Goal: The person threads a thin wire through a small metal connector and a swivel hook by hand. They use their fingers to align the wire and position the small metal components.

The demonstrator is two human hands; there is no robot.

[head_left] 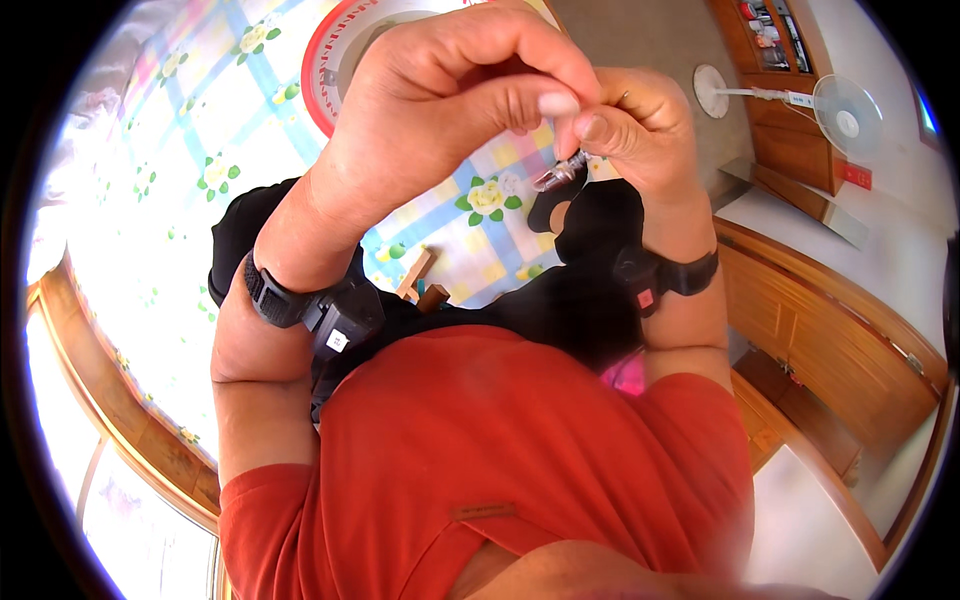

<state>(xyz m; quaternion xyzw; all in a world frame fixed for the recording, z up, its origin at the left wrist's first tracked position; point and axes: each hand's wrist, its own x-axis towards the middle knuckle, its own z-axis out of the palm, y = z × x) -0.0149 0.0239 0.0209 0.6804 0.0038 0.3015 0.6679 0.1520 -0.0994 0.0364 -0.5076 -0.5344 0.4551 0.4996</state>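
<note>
Fingertips of the left hand (440,100) and right hand (645,130) are pressed together; whether the small shiny piece (558,174) just below is pinched cannot be told.

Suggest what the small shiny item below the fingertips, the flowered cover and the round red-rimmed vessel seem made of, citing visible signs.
Small shiny item: perhaps glass, clear plastic or metal; it gives bright highlights.
Flowered cover: likely fabric or soft plastic sheeting, smoothly printed; the finish is unclear.
Red-rimmed vessel: possibly enamelled metal or plastic, smooth and evenly coloured.
</note>
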